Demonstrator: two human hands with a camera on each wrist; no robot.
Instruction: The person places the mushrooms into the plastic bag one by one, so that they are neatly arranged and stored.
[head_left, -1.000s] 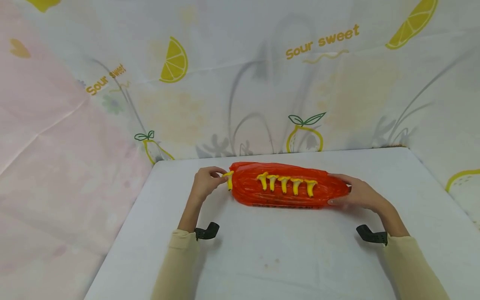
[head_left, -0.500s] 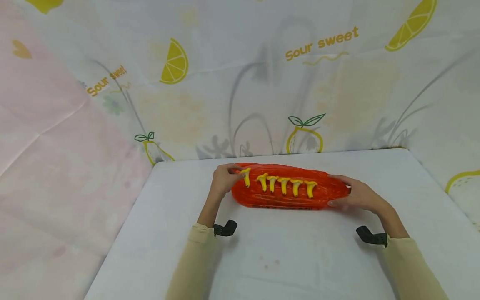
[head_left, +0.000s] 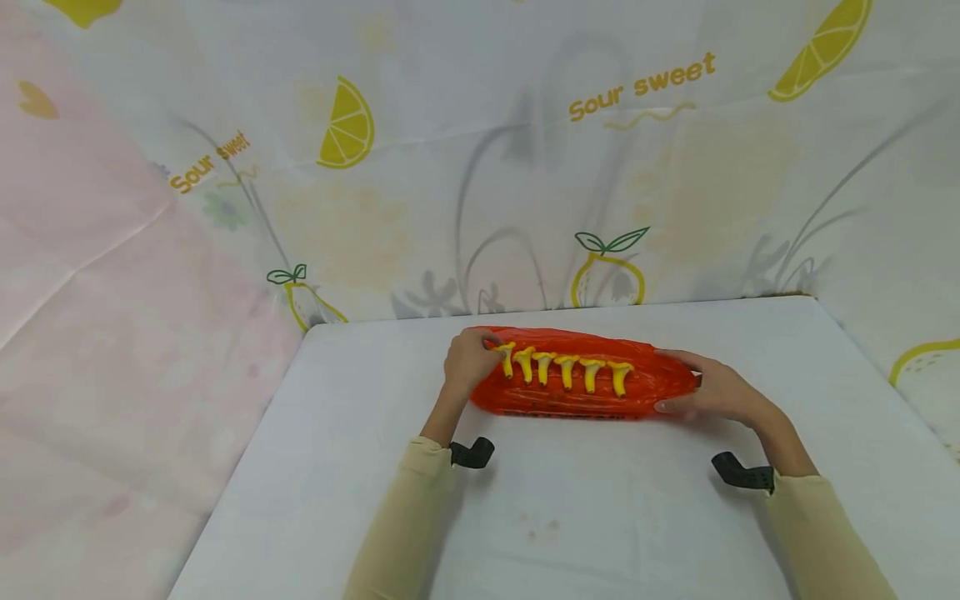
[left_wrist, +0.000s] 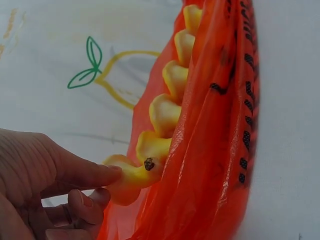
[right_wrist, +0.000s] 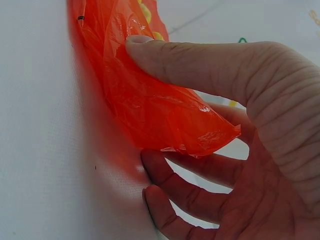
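A long red plastic bag (head_left: 555, 402) lies across the back of the white table, with several yellow chanterelle mushrooms (head_left: 567, 371) in a row along its top. My left hand (head_left: 467, 364) pinches the leftmost mushroom (left_wrist: 135, 176) between thumb and fingers, at the left end of the row. In the left wrist view this mushroom sits close beside its neighbour, and its dark stem end faces the camera. My right hand (head_left: 716, 390) holds the bag's right end; in the right wrist view the thumb lies on top of the crinkled plastic (right_wrist: 150, 100) and the fingers curl behind it.
The white tabletop (head_left: 570, 508) extends in front of the bag. Behind it hangs a cloth backdrop (head_left: 420, 217) printed with lemons, meeting the table's back edge. A black wrist mount (head_left: 472, 453) sits on the left wrist, another mount (head_left: 741, 471) on the right.
My left hand has moved right with the pinched mushroom, from the bag's left end to beside the row of mushrooms. The right hand and the bag have stayed in place.
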